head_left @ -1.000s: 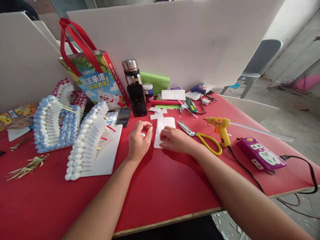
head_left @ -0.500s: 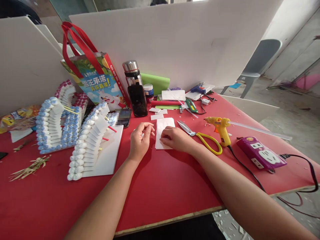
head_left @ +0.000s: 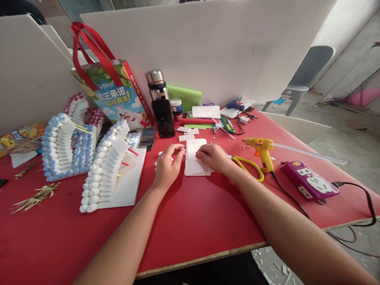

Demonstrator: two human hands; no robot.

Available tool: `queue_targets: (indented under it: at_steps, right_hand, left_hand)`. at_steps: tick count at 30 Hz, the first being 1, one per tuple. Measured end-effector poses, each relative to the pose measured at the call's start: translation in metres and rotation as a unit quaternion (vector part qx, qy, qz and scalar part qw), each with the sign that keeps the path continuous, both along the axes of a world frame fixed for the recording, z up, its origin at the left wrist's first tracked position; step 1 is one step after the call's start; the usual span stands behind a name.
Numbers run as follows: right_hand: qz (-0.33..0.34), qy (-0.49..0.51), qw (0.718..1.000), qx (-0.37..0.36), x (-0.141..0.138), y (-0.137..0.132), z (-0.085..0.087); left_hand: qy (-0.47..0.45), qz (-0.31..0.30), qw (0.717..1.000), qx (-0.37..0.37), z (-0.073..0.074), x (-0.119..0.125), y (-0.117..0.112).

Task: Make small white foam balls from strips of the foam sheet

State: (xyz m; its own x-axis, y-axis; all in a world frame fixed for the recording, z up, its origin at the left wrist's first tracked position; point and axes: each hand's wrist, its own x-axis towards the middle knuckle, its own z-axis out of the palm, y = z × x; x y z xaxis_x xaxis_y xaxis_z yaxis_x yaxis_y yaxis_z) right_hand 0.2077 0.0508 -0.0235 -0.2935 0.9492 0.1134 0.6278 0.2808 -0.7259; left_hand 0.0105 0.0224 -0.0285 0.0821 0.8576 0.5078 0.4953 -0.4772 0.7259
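Observation:
A stack of white paper (head_left: pixel 196 168) lies on the red table between my hands. Over its right side is my right hand (head_left: pixel 213 158), fingertips pinched together; whatever they may hold is too small to make out. To the left of the stack, my left hand (head_left: pixel 169 166) is loosely curved, thumb and forefinger slightly apart, nothing clearly in it. Small white pieces (head_left: pixel 160 153) show behind the left hand, partly hidden by it. Scissors with yellow handles (head_left: pixel 249 168) lie beyond my right wrist, their blades mostly covered by the hand.
On the left stand a white-tipped curved model (head_left: pixel 102 168) and a blue-and-white one (head_left: pixel 56 150). A yellow glue gun (head_left: pixel 263 152) and purple power strip (head_left: pixel 310 180) sit right. Behind are a phone (head_left: pixel 163 117), a metal flask (head_left: pixel 154 81) and a shopping bag (head_left: pixel 118 95).
My right hand has lifted a little and moved right off the middle of the paper, its fingers now pinched. My left thumb and forefinger have parted slightly.

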Motion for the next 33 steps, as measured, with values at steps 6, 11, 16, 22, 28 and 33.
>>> queue_targets:
  at_steps: [6,11,16,22,28,33]
  right_hand:
    - [0.022,0.009,0.999,0.036,0.004,-0.005,0.006]
    - [0.139,-0.085,0.985,0.052,-0.003,-0.019,0.010]
    - [0.179,-0.087,0.980,0.025,0.001,-0.015,0.007]
    - [0.190,-0.029,0.981,0.016,0.009,-0.007,0.006]
    - [0.145,-0.002,0.989,0.007,0.009,-0.007,0.008]
    - [0.111,0.010,0.993,-0.032,0.011,-0.002,0.003]
  left_hand:
    - [0.038,-0.003,0.999,0.022,0.000,0.000,0.000]
    - [0.044,0.008,0.998,0.047,0.000,-0.001,0.002]
    - [0.064,-0.001,0.996,0.063,0.001,0.000,0.001]
    - [0.065,-0.014,0.995,0.068,0.001,0.001,0.001]
    - [0.059,-0.015,0.996,0.066,0.001,0.001,0.002]
    - [0.051,-0.009,0.997,0.058,0.000,0.000,0.002]
